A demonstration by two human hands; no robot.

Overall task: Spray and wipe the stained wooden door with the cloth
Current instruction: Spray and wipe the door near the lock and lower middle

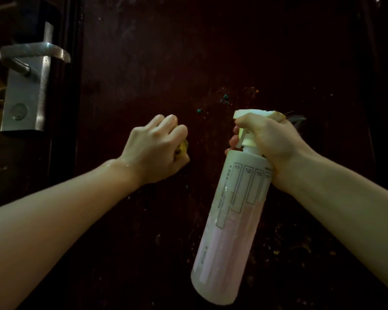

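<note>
So the dark wooden door point(211, 52) fills pretty much the whole view, with the metal lever handle point(31, 52) off at the left edge. The right hand point(271, 139) is wrapped tight around the neck of the spray bottle point(224, 220), fingers on the trigger, nozzle pointed at the door. Pink liquid fills roughly the lower half. The left hand point(157, 148) is balled into a fist around the yellow cloth point(183, 147), which barely peeks out, close to or pressed on the wood. Looks like the spraying step to me. Teal and orange specks point(224, 99) sit just above both hands, so next it probably needs a squirt there, then the cloth rubbing over them.
</note>
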